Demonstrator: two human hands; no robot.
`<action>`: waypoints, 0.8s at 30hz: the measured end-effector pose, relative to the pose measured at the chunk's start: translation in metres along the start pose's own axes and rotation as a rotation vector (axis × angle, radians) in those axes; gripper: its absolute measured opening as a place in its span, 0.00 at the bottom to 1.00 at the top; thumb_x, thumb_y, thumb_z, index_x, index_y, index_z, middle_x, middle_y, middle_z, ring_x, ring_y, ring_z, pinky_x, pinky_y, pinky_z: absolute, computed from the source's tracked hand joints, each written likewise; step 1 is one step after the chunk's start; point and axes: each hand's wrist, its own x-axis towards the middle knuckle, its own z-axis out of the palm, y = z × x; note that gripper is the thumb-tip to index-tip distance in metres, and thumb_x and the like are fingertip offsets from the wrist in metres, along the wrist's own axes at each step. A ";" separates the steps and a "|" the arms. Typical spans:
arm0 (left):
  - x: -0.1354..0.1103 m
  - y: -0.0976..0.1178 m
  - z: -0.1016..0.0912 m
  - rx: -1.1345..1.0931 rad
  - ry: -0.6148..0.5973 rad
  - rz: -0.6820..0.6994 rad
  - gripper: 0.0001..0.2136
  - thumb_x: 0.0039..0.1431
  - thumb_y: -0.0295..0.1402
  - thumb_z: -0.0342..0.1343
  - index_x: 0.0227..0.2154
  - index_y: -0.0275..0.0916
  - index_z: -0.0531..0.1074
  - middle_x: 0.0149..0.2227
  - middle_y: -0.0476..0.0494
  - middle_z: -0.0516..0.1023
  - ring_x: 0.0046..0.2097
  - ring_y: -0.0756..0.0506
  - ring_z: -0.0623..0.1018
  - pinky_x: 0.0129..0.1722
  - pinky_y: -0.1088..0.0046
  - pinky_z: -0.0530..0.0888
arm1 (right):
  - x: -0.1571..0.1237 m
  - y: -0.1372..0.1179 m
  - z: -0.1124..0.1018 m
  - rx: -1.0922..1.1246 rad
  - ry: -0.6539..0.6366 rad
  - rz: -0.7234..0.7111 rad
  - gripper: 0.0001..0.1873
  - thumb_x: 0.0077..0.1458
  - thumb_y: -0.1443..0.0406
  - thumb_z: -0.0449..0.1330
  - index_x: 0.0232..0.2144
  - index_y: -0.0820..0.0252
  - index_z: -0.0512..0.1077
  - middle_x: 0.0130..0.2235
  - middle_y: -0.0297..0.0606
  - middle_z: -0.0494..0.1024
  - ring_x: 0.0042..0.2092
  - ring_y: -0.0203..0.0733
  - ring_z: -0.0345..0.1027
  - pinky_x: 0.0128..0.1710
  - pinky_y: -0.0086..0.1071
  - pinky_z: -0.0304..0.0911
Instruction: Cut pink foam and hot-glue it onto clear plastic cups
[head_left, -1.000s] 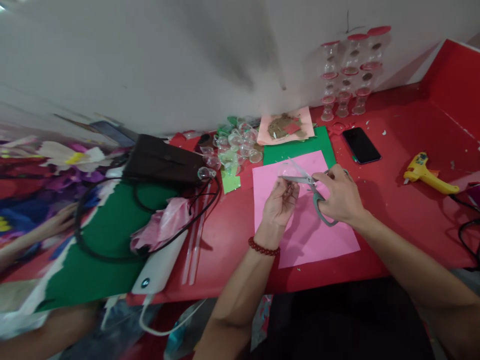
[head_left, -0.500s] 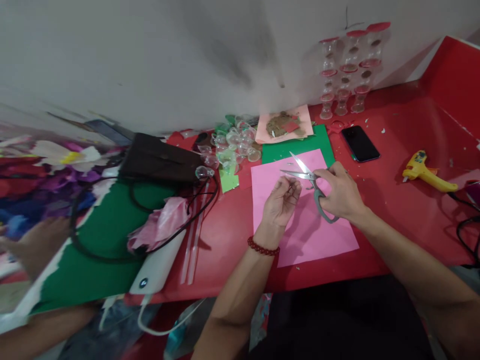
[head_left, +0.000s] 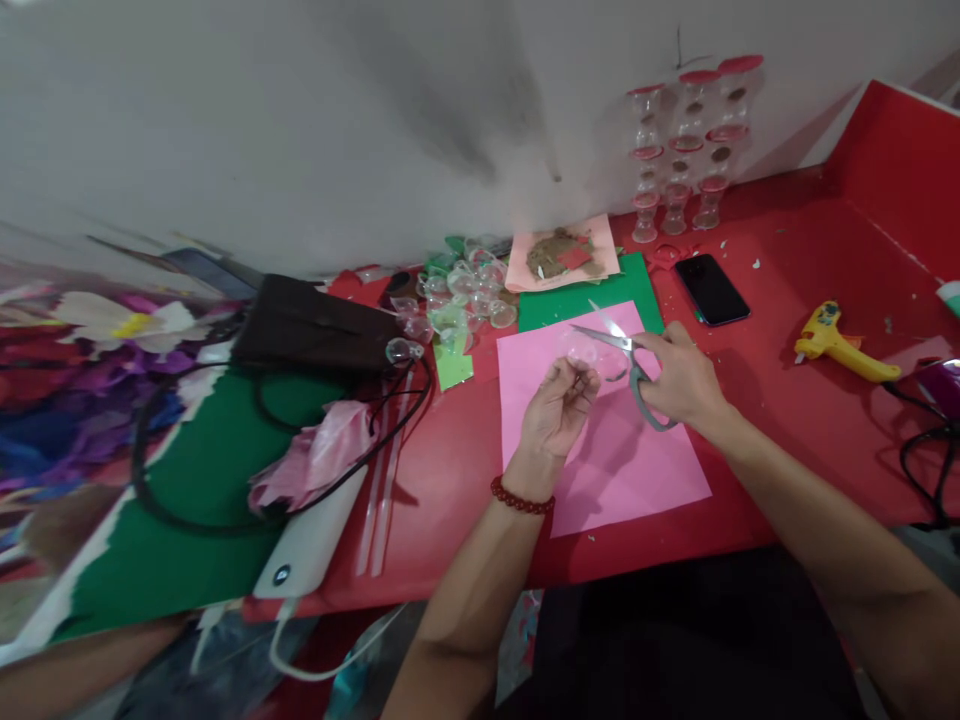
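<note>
My right hand grips grey-handled scissors whose blades are slightly apart and point left. My left hand, with a red bead bracelet at the wrist, pinches a small clear plastic piece up against the blades. Both hands hover over a pink paper sheet lying on the red table. A green sheet lies just behind the pink one.
A heap of clear plastic cups, a black phone, a yellow glue gun, stacked clear cup towers, a dark pouch, black cables, a white power bank, and another person's arm at lower left.
The scissor blades opened wide and have come nearly together at the clear piece. The view has drifted slightly; another person's hand at the left edge has gone out of sight.
</note>
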 end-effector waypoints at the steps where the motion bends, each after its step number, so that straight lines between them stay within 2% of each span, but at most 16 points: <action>1: -0.001 0.000 0.001 -0.001 0.003 -0.007 0.11 0.67 0.26 0.54 0.27 0.36 0.74 0.28 0.50 0.77 0.30 0.55 0.78 0.37 0.79 0.78 | 0.004 0.003 -0.001 -0.017 -0.002 0.044 0.24 0.50 0.64 0.61 0.52 0.51 0.76 0.46 0.44 0.70 0.39 0.47 0.69 0.36 0.36 0.63; 6: -0.003 0.005 0.007 -0.051 0.048 -0.054 0.14 0.70 0.30 0.51 0.27 0.36 0.73 0.27 0.50 0.77 0.26 0.56 0.75 0.27 0.83 0.74 | 0.019 0.023 -0.006 -0.104 -0.089 0.207 0.28 0.55 0.59 0.60 0.58 0.51 0.71 0.50 0.48 0.72 0.46 0.54 0.72 0.41 0.40 0.66; 9: -0.002 0.008 0.008 -0.098 0.041 -0.095 0.15 0.71 0.32 0.49 0.27 0.36 0.73 0.27 0.49 0.77 0.24 0.56 0.73 0.23 0.83 0.71 | 0.023 0.031 -0.010 -0.222 -0.182 0.298 0.30 0.57 0.55 0.59 0.61 0.55 0.68 0.54 0.54 0.71 0.50 0.60 0.72 0.45 0.44 0.67; 13: -0.003 0.006 0.010 -0.116 0.049 -0.120 0.15 0.71 0.32 0.48 0.28 0.36 0.73 0.26 0.49 0.77 0.23 0.56 0.72 0.22 0.83 0.70 | 0.020 0.030 -0.015 -0.370 -0.229 0.262 0.27 0.60 0.55 0.56 0.58 0.59 0.71 0.53 0.57 0.73 0.54 0.62 0.71 0.46 0.46 0.67; 18: -0.003 0.001 0.009 0.007 0.024 -0.114 0.13 0.68 0.31 0.54 0.26 0.35 0.72 0.24 0.49 0.75 0.22 0.56 0.70 0.22 0.83 0.68 | 0.012 0.024 -0.022 -0.483 -0.160 0.200 0.22 0.60 0.58 0.57 0.53 0.62 0.76 0.52 0.58 0.75 0.54 0.64 0.70 0.45 0.47 0.69; 21: -0.003 -0.003 0.006 0.094 -0.034 -0.051 0.09 0.62 0.31 0.62 0.27 0.35 0.73 0.26 0.50 0.76 0.23 0.57 0.71 0.24 0.82 0.69 | 0.010 0.020 -0.022 -0.350 -0.049 0.120 0.19 0.62 0.60 0.57 0.50 0.61 0.78 0.49 0.56 0.77 0.52 0.60 0.71 0.45 0.47 0.69; 24: -0.005 -0.007 0.003 0.150 -0.105 -0.001 0.09 0.56 0.31 0.67 0.26 0.35 0.73 0.27 0.51 0.77 0.25 0.56 0.73 0.29 0.81 0.72 | 0.007 0.010 -0.013 0.119 -0.010 -0.080 0.21 0.60 0.58 0.61 0.54 0.58 0.76 0.47 0.47 0.79 0.45 0.47 0.73 0.43 0.39 0.70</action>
